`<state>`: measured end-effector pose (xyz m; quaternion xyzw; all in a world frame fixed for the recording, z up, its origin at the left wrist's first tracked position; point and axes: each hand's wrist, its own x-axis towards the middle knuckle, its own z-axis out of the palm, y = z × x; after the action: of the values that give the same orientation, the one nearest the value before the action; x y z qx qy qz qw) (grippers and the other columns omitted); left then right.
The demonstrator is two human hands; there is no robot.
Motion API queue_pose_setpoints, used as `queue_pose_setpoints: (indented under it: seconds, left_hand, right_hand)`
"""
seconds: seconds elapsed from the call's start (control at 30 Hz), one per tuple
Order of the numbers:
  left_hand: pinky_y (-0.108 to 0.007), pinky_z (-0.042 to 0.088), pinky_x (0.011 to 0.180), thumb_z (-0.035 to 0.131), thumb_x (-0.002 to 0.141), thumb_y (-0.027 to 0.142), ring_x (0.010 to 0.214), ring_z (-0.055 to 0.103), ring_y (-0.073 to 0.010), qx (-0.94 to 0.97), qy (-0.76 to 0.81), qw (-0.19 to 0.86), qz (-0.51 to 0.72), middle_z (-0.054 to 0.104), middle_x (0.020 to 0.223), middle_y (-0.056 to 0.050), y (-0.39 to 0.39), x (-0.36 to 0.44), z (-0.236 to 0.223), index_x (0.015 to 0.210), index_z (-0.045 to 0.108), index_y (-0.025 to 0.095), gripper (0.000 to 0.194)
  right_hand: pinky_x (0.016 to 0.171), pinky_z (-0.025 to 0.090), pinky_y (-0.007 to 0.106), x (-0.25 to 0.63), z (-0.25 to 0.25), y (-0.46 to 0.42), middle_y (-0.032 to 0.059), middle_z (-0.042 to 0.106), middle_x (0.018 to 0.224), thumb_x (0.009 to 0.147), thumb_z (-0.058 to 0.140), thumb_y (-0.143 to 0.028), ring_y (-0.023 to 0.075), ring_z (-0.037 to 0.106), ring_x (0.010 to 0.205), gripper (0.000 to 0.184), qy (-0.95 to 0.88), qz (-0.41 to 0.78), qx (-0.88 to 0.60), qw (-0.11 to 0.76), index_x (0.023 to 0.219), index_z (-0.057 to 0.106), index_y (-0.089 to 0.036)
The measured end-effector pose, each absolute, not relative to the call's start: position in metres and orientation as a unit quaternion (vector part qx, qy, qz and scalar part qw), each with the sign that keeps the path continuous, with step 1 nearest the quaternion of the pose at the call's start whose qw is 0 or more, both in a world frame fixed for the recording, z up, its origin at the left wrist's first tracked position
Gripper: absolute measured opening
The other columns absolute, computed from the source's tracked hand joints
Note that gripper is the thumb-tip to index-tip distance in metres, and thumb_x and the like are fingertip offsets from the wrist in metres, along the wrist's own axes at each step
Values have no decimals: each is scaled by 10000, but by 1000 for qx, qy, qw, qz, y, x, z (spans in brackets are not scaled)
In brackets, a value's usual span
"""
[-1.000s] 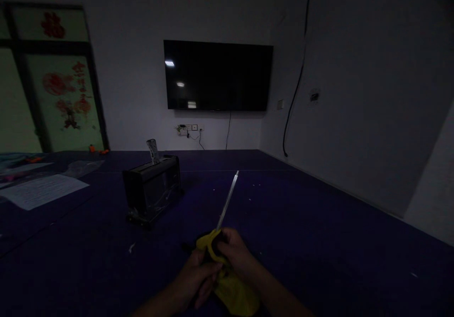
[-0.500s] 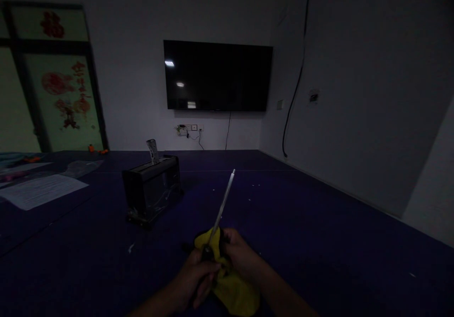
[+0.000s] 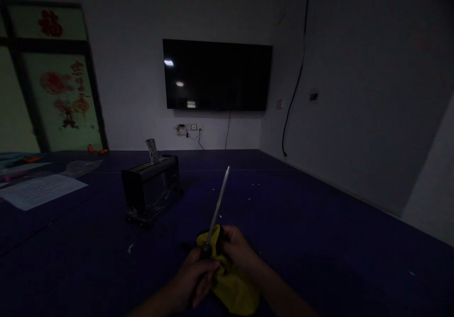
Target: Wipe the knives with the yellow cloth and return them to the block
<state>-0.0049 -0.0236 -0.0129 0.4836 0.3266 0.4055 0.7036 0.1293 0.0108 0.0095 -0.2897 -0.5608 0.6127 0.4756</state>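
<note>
Low in the centre, my left hand (image 3: 193, 274) is closed around the dark handle of a screwdriver (image 3: 219, 203), whose long, bright metal shaft points up and away from me. My right hand (image 3: 237, 248) grips a yellow cloth (image 3: 237, 291) with dark edging. Part of the cloth bunches up behind the base of the shaft, and the rest hangs down between my forearms. Dim light hides the finer details of the handle and fingertips.
Left of my hands stands a black toaster-like box (image 3: 152, 187) with a patterned piece (image 3: 152, 150) sticking up from it. Printed paper (image 3: 44, 190) and clear plastic (image 3: 82, 167) lie farther left on the dark blue surface (image 3: 301, 227). A television (image 3: 218, 75) hangs on the far wall.
The screwdriver's tip has swung slightly left, and the shaft stands a little more upright. Both hands keep their holds and have barely moved.
</note>
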Motion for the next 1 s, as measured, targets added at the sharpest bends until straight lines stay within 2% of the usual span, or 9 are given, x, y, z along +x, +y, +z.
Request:
queue_pose_setpoints:
  seconds: [0.17,0.43,0.73,0.93,1.0]
  left_hand:
    - [-172,149,261,635,618,512,169,259,-60,486,332,697,410,350,271,105,-24,-5,-15,625,444,181,382]
    - [-181,139,260,610,657,428,170,271,-64,503,313,696,406,367,270,92,-24,-3,-12,625,465,171,297]
    - [-165,167,268,619,653,453,185,301,-62,512,337,684,396,382,272,85,-23,-4,-16,604,464,168,329]
    - [-160,177,269,615,647,450,187,280,-57,503,348,678,408,395,271,90,-24,-3,-14,655,472,171,313]
    - [-157,166,270,607,649,455,187,268,-49,506,348,677,405,381,263,85,-24,-2,-13,609,464,170,321]
  right_hand:
    - [544,426,219,129,11,11,16,637,598,591,772,-416,114,564,540,332,-571,602,-282,481,728,703,-121]
    - [669,463,281,128,16,5,34,669,704,583,778,-412,138,598,614,363,-566,625,-277,462,804,701,-134]
    - [571,449,237,127,21,3,20,652,625,577,756,-337,123,579,546,251,-562,626,-274,467,714,693,-136]
    - [620,462,249,126,21,3,24,669,699,637,707,-317,129,590,596,230,-583,618,-256,461,790,692,-147]
    - [627,462,250,126,20,3,22,670,714,651,694,-308,130,591,608,230,-590,615,-253,457,819,689,-152]
